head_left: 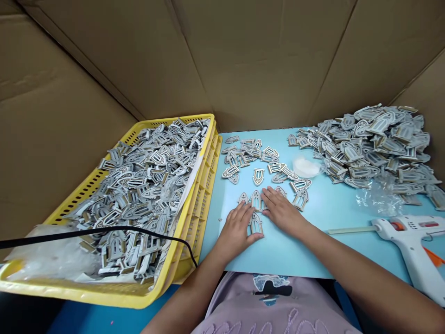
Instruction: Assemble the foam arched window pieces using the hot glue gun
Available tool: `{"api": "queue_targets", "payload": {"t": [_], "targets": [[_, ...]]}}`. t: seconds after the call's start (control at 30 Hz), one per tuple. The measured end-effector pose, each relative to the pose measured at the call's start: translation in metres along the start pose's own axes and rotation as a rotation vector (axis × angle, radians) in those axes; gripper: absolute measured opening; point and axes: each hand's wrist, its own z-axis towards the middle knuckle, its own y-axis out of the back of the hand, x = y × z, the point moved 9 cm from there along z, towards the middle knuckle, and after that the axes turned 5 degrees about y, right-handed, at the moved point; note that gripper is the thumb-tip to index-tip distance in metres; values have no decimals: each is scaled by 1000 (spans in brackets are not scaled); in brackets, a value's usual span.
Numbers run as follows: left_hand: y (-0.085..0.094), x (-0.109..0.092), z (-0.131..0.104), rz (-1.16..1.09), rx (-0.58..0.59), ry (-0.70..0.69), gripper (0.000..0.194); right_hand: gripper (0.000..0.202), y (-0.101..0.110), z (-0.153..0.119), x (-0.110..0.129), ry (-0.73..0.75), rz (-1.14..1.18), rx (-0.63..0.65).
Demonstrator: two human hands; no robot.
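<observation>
Small grey-white arched window-shaped pieces lie on a light blue tabletop [239, 260]. My left hand [234, 233] rests with fingers stretched flat, its fingertips over the left end of a short row of pieces. Between its thumb and forefinger lies one arched piece [256, 224], flat on the table. The middle piece of the row [256, 200] shows between my two hands. My right hand [281, 212] is spread flat and partly covers a piece at the row's right side. Another arched piece [301, 199] lies just beyond it. Neither hand has fingers wrapped round anything.
A yellow crate [205, 185] full of such pieces stands at left, a black cable [139, 228] crossing it. More pieces form a heap [375, 144] at right. A white glue gun [406, 236] lies near clear plastic [380, 195]. Cardboard walls [264, 69] enclose the table.
</observation>
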Motion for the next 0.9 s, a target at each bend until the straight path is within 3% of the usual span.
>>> {"api": "queue_targets", "payload": {"t": [0.17,0.27,0.43,0.7,0.8,0.9], "targets": [[7,8,-8,43,-74,41,117,47,32,-8,-20,-69,-21,-58],[3,15,-12,73,-49,91,126,37,44,-20,-36,-149,-48,-61],[-4,12,-8,68,-19,77,122,32,38,-31,-37,-168,-66,-16],[-12,16,4,76,3,54,109,45,37,-30,-26,-156,-70,-57],[-9,15,2,63,-13,37,109,37,52,-35,-46,-230,-83,-130],[-1,11,-1,59,-59,19,113,35,71,-50,-79,-404,-137,-229]]}}
